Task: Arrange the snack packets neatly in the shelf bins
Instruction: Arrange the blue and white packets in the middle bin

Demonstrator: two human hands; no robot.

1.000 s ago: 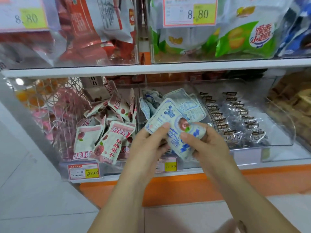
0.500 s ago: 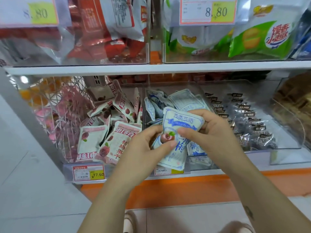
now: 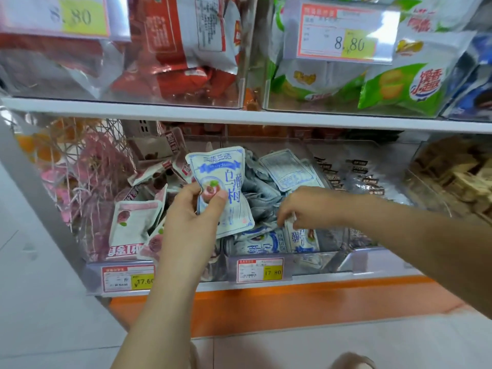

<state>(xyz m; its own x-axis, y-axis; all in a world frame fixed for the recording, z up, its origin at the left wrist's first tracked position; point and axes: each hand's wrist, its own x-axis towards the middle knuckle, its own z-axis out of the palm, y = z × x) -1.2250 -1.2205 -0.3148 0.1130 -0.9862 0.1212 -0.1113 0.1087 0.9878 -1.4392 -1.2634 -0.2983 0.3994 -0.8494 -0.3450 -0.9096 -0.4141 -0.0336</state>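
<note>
At the middle bin (image 3: 332, 258) of the lower shelf, your left hand (image 3: 194, 211) holds a blue-and-white packet (image 3: 226, 182) upright, with the thumb across its printed face and the fingers behind. It hangs near the side that bin shares with the pink packets (image 3: 130, 227). Your right hand (image 3: 303, 209) reaches into the same bin, its fingertips curled down and pinching the top edge of a front packet (image 3: 302, 238) that stands against the clear wall.

The raised packet is the weak point. Its film looks slick and you grip it at one spot, so a loosened thumb could drop it among the pink ones and mix the stock. Tugging the front packet may topple its neighbours, and the heap behind is crumpled and loose enough to slide forward. Your right forearm also crosses above the dark packets (image 3: 367, 179) and could drag them.

Clear plastic bins sit on a white shelf with an orange base strip (image 3: 292, 302) and a price label (image 3: 259, 270) at the front. Pale floor tiles (image 3: 40, 302) lie below. Red bags (image 3: 173, 49) and green bags (image 3: 394, 86) fill the shelf above.
</note>
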